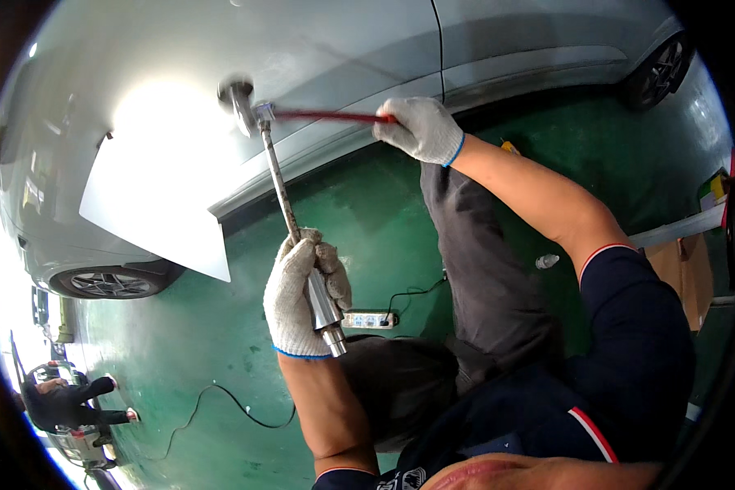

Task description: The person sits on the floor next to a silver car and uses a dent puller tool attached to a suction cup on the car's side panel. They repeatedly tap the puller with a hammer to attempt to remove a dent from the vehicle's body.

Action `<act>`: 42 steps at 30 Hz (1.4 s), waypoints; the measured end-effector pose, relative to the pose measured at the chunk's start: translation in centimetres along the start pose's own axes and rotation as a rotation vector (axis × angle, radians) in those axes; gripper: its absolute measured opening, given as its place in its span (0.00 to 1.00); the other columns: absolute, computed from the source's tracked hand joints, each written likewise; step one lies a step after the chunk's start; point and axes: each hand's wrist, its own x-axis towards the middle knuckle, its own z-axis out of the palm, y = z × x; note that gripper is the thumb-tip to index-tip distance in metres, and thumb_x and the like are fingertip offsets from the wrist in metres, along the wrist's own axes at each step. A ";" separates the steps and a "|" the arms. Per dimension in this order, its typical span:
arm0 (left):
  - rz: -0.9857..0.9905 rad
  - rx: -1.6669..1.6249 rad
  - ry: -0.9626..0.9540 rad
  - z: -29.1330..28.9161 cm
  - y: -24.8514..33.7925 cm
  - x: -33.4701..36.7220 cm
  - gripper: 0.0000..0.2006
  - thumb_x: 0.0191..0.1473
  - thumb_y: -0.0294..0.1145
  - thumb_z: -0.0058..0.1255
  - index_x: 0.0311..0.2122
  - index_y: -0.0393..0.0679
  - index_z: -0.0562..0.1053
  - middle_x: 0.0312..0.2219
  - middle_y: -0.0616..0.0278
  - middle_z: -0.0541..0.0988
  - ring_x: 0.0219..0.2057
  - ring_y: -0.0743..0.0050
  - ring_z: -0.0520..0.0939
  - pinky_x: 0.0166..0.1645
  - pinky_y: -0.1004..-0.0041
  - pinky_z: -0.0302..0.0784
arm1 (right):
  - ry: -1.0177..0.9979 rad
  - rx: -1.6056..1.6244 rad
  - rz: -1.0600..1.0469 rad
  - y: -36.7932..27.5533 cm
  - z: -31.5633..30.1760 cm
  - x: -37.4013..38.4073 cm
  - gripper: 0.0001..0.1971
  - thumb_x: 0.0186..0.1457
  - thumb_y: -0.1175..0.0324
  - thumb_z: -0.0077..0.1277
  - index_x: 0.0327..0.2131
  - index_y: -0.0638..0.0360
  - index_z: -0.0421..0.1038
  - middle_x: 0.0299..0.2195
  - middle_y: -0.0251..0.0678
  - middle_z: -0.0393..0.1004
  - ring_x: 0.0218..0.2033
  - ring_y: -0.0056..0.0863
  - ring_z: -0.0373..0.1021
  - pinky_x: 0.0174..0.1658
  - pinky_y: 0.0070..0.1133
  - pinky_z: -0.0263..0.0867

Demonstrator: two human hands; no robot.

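Observation:
My left hand [306, 294], in a white knit glove, is closed round a slide hammer [279, 184]. Its long rod slants up toward the grey car's side panel [359, 49], and the silver cylindrical end points down below my fist. My right hand [420, 131], gloved too, grips the end of a red-handled hammer [327, 116]. That handle runs left across the rod's upper tip to a blurred metal head with a dark round end, close to the car panel. Whether the head touches the panel or the rod, I cannot tell.
A bright, overexposed white panel [159, 196] with a pointed corner juts out left of the rod. A power strip [369, 319] and black cable [245, 408] lie on the green floor. Another person [69, 400] is at far left; a cardboard box [682, 278] stands at right.

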 end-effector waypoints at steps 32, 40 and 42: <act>0.030 0.226 0.062 -0.3 0.4 -0.5 0.10 0.63 0.38 0.56 0.36 0.42 0.71 0.24 0.63 0.76 0.17 0.75 0.77 0.20 0.74 0.73 | 0.035 -0.114 0.020 0.8 0.9 1.8 0.27 0.69 0.38 0.45 0.38 0.55 0.75 0.26 0.49 0.77 0.31 0.53 0.78 0.34 0.37 0.72; 0.052 0.221 0.066 -0.6 0.1 -0.3 0.11 0.62 0.38 0.57 0.37 0.43 0.71 0.24 0.64 0.76 0.17 0.76 0.77 0.20 0.74 0.73 | 0.010 -0.149 -0.013 0.2 0.3 3.1 0.28 0.69 0.37 0.44 0.36 0.56 0.74 0.24 0.51 0.75 0.31 0.57 0.76 0.35 0.40 0.72; 0.055 0.245 0.058 -0.4 0.3 -0.3 0.11 0.61 0.38 0.57 0.37 0.42 0.71 0.24 0.64 0.76 0.17 0.76 0.77 0.20 0.74 0.73 | -0.083 -0.283 0.064 1.8 0.4 3.9 0.29 0.69 0.37 0.44 0.36 0.57 0.74 0.24 0.52 0.75 0.32 0.59 0.76 0.36 0.39 0.72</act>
